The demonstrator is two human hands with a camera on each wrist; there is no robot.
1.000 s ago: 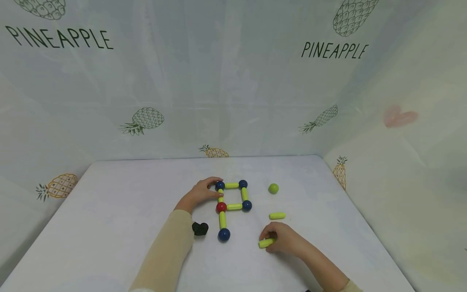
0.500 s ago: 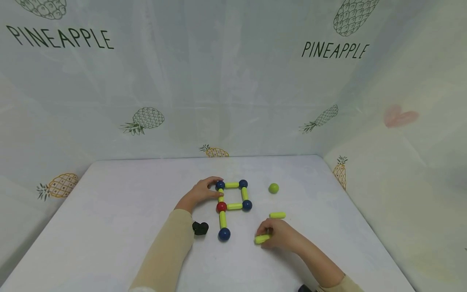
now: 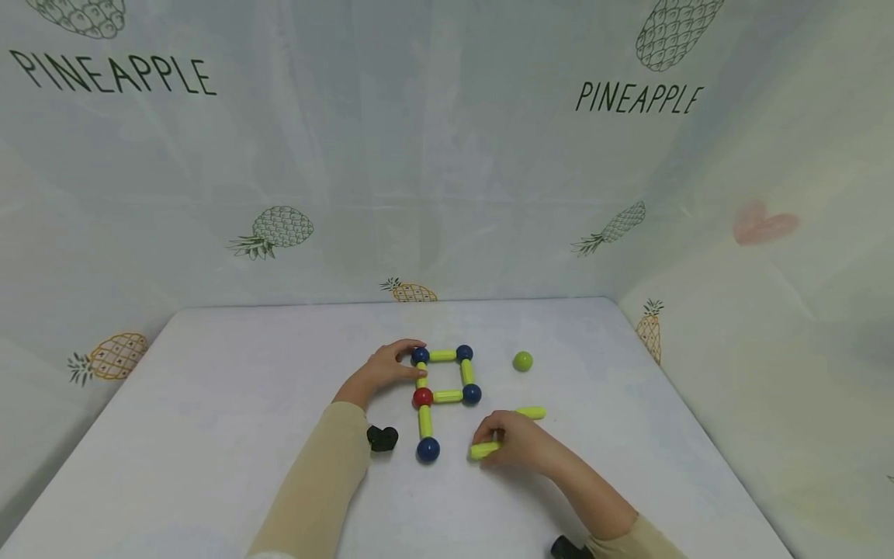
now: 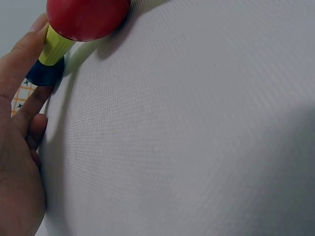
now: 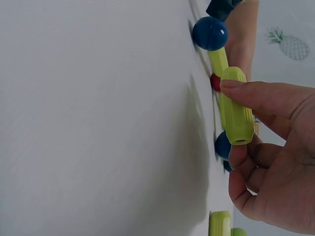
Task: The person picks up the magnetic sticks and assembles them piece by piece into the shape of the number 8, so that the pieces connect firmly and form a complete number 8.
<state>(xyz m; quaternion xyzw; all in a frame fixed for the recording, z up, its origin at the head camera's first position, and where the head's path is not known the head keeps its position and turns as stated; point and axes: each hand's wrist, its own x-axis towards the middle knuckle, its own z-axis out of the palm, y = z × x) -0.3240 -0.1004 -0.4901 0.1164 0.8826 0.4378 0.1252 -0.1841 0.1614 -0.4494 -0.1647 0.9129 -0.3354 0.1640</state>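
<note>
A flat figure of yellow-green rods (image 3: 448,396) joined by balls lies on the white table: a square with one rod and a blue ball (image 3: 428,449) extending toward me. My left hand (image 3: 382,374) holds its far-left corner, fingers around the blue ball (image 3: 420,355) and thumb against the rod (image 4: 54,48) leading to the red ball (image 4: 88,17). My right hand (image 3: 515,441) pinches a loose yellow-green rod (image 5: 236,110) between thumb and fingers, right of the extending rod. In the right wrist view a hole shows in the rod's near end.
Partly behind my right hand lies another yellow-green rod (image 3: 534,413). Farther back is a loose green ball (image 3: 522,361). A black object (image 3: 382,439) sits by my left sleeve, another (image 3: 569,548) by my right sleeve. A pineapple-print cloth (image 3: 447,155) hangs behind the table (image 3: 230,404).
My right hand has moved left and slightly away from me with the rod, toward the figure, and now covers part of the other loose rod. My left hand has stayed in place.
</note>
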